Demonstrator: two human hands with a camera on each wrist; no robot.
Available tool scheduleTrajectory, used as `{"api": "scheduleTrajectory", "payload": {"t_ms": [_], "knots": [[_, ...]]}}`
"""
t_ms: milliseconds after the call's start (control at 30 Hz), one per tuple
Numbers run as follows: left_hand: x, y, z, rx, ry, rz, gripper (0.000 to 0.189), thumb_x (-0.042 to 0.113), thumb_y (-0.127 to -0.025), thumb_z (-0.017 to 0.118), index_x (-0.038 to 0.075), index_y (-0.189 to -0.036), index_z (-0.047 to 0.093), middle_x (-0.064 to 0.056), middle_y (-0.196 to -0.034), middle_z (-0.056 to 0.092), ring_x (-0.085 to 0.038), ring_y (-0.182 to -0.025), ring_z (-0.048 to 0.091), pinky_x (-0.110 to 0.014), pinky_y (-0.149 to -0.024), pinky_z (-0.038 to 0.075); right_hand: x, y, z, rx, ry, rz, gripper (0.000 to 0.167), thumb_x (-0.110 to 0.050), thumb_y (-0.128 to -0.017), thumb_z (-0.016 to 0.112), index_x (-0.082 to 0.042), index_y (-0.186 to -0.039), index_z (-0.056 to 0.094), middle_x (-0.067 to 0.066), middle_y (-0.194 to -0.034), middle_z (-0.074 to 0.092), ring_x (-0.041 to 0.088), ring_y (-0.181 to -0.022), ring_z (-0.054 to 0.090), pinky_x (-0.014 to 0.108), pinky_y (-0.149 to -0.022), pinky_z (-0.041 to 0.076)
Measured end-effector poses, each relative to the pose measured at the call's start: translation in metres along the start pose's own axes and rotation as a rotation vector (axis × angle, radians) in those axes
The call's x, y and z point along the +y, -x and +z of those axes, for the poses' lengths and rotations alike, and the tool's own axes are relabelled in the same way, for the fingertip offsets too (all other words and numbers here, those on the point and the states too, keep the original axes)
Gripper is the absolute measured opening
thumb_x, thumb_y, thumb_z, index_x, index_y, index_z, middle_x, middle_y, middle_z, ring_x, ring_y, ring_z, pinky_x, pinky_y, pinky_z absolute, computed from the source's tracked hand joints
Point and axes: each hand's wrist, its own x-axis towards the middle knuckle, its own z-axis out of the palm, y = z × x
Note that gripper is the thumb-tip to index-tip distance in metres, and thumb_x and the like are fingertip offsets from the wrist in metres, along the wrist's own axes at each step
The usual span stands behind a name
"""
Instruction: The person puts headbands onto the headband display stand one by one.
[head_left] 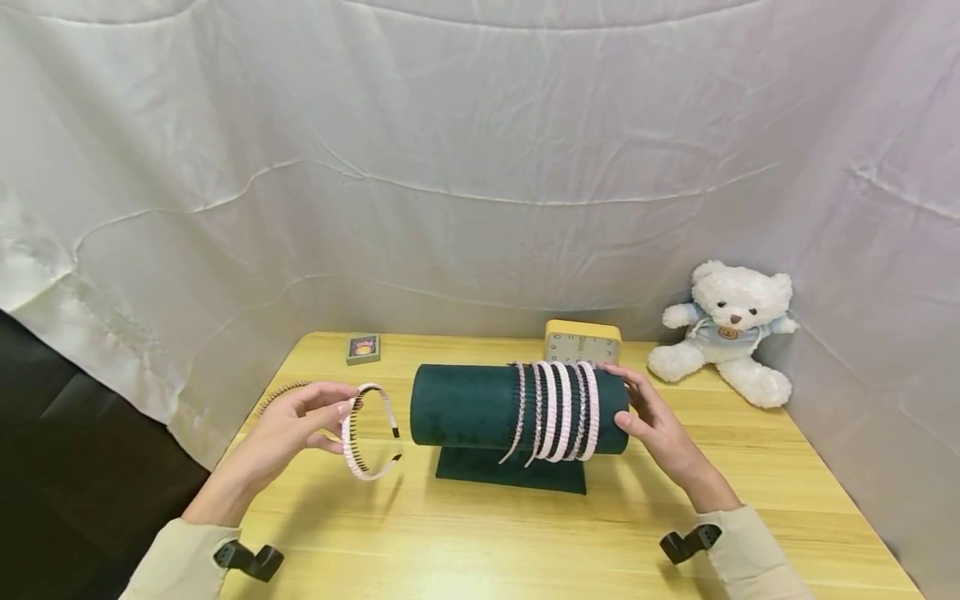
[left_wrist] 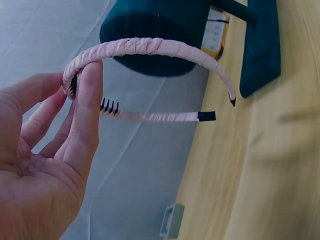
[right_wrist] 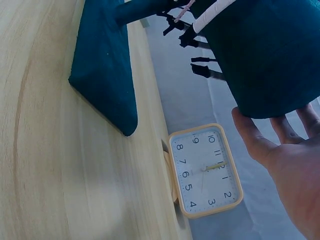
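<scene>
My left hand (head_left: 303,417) pinches a pale pink, ribbon-wrapped headband (head_left: 350,454) between thumb and fingers, in the air left of the stand. Black comb teeth line its inside, and its black-tipped ends point toward the stand. The dark green velvet headband stand (head_left: 465,408) is a horizontal roll on a flat base. Several pink and beaded headbands (head_left: 552,412) hang side by side on its right half. My right hand (head_left: 660,429) holds the roll's right end, thumb in front and fingers behind. The left wrist view shows the pinched headband (left_wrist: 145,46) close up.
A yellow-framed clock (head_left: 583,340) stands behind the roll. At the far right sits a white teddy bear (head_left: 738,321). A small box (head_left: 363,349) lies at the back left. Another toothed headband (head_left: 272,398) is partly hidden behind my left hand.
</scene>
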Motion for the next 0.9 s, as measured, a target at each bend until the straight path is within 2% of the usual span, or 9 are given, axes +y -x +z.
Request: {"api": "scheduleTrajectory", "payload": {"t_ms": [167,433,667,900], "knots": [[0.006,-0.013,0.013,0.01,0.006,-0.017,0.042,0.024,-0.109,0.07,-0.001,-0.143,0.064,-0.01,-0.123,0.071,-0.025,-0.099,0.077,-0.046,-0.081,0.068,0.001,0.001,0.0,0.005,-0.001,-0.001,0.061,0.001,-0.109,0.05,-0.009,-0.167,0.035,-0.009,-0.17,0.043,0.005,-0.147,0.048,0.018,-0.109,0.049],[0.013,-0.029,0.031,-0.015,0.057,-0.024,0.042,0.02,-0.108,0.072,-0.002,-0.143,0.063,-0.009,-0.122,0.072,-0.028,-0.099,0.076,-0.045,-0.082,0.068,-0.001,0.0,0.001,0.001,-0.006,-0.005,0.061,0.001,-0.109,0.051,-0.009,-0.167,0.035,-0.009,-0.17,0.043,0.006,-0.146,0.048,0.018,-0.109,0.049],[0.017,-0.036,0.041,-0.06,0.059,0.009,0.04,0.019,-0.109,0.069,-0.003,-0.142,0.062,-0.015,-0.12,0.072,-0.027,-0.092,0.077,-0.044,-0.081,0.069,0.001,-0.001,0.0,-0.002,0.0,-0.001,0.061,0.0,-0.11,0.05,-0.01,-0.167,0.035,-0.008,-0.171,0.042,0.006,-0.147,0.047,0.018,-0.109,0.049],[0.016,-0.041,0.046,-0.081,0.071,0.011,0.038,0.019,-0.11,0.068,-0.001,-0.141,0.063,-0.012,-0.121,0.072,-0.028,-0.092,0.076,-0.044,-0.081,0.069,0.001,0.0,0.0,-0.001,-0.002,0.001,0.06,-0.001,-0.11,0.05,-0.01,-0.167,0.034,-0.007,-0.171,0.041,0.006,-0.147,0.047,0.018,-0.11,0.048]]}}
